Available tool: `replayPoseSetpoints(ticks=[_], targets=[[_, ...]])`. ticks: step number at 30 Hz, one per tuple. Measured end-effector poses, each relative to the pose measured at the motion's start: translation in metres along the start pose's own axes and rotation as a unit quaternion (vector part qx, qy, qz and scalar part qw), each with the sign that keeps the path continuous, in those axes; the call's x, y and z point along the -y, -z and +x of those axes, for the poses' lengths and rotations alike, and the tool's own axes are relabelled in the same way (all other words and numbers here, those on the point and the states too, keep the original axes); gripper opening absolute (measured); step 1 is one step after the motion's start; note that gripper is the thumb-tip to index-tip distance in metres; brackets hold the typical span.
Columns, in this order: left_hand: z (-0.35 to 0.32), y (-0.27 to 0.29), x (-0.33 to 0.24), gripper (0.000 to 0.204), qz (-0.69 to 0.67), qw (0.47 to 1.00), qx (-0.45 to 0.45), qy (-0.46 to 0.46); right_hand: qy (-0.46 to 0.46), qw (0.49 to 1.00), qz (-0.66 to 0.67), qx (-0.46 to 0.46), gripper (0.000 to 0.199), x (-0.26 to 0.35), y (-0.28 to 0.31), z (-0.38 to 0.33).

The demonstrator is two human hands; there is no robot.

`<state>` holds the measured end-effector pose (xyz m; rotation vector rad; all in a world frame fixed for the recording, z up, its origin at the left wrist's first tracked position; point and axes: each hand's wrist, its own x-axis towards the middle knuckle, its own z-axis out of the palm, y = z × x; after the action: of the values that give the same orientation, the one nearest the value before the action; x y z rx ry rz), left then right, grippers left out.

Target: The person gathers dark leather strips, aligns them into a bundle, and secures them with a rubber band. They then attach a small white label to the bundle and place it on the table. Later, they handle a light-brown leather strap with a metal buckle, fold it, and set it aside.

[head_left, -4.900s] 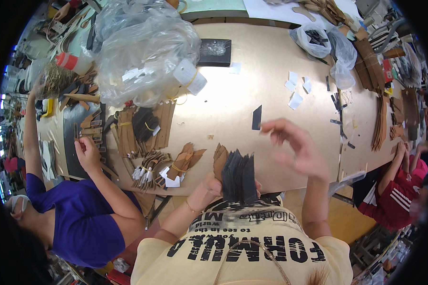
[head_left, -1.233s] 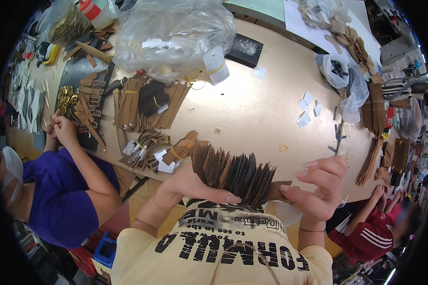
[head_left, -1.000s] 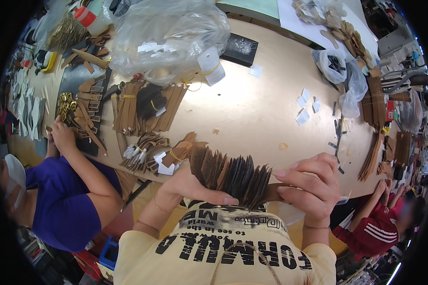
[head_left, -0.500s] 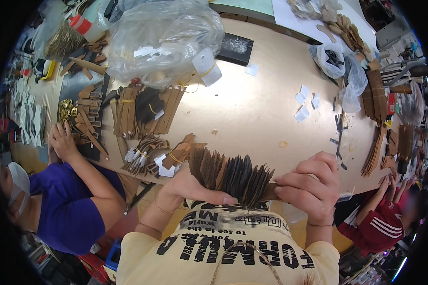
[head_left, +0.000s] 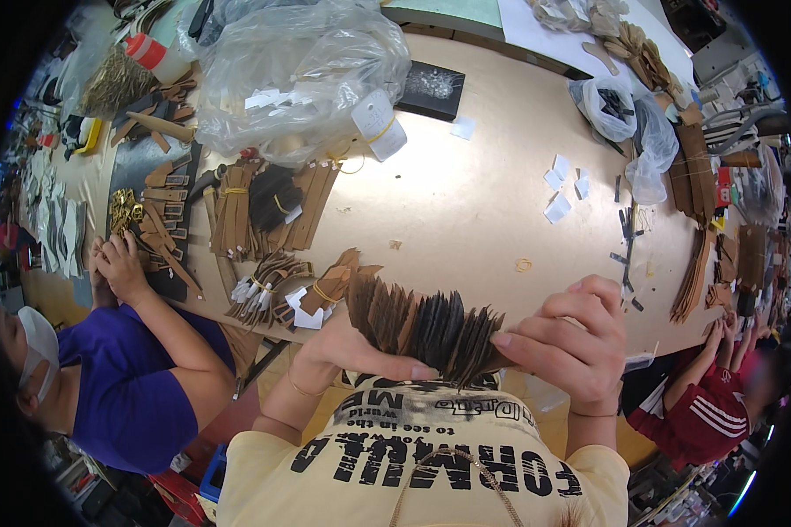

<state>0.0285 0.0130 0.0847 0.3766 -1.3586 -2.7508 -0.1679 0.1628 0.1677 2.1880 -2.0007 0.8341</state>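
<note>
- Left hand (head_left: 353,348) was clamped around the left end of a fanned stack of brown and black strips (head_left: 429,329), thumb lying across the lower front.
- Right hand (head_left: 571,348) pinched the stack's right end, thumb against curled fingers.
- Stack sat between both hands at the near edge of the table (head_left: 453,198), strips roughly upright.
- Change: five seconds earlier the right hand was off the stack, fingers spread, and one dark strip lay on the table; that spot was now bare.
- Newer change: right fingertips had closed in on the stack, less brown showing between.
- My read: strips being sorted through or squared, bundle not yet tied.
- Yellow band (head_left: 524,264) lay loose beyond.
</note>
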Motion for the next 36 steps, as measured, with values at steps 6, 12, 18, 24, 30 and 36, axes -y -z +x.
replayPoseSetpoints(ticks=[6, 12, 18, 24, 30, 36], targets=[[0.001, 0.001, 0.002, 0.038, 0.04, 0.999, 0.012, 0.022, 0.006, 1.0, 0.002, 0.024, 0.02, -0.003, 0.0, 0.0], [0.001, -0.001, 0.004, 0.035, 0.03, 0.999, -0.001, 0.009, -0.005, 1.0, 0.01, -0.017, 0.017, -0.001, 0.0, -0.001], [0.001, 0.001, 0.003, 0.033, 0.032, 0.999, 0.015, 0.002, 0.053, 0.999, -0.007, -0.008, 0.011, 0.0, 0.006, -0.004], [0.001, 0.0, 0.0, 0.033, 0.026, 0.999, 0.016, -0.015, 0.052, 0.999, 0.007, 0.002, 0.007, 0.001, 0.01, -0.005], [0.006, 0.004, 0.002, 0.033, 0.049, 0.996, 0.041, -0.056, 0.051, 0.999, 0.015, -0.012, 0.007, 0.001, 0.008, -0.005], [0.003, 0.003, 0.003, 0.034, 0.04, 0.998, 0.031, -0.039, 0.058, 0.998, 0.013, -0.018, 0.013, 0.0, 0.008, -0.007]])
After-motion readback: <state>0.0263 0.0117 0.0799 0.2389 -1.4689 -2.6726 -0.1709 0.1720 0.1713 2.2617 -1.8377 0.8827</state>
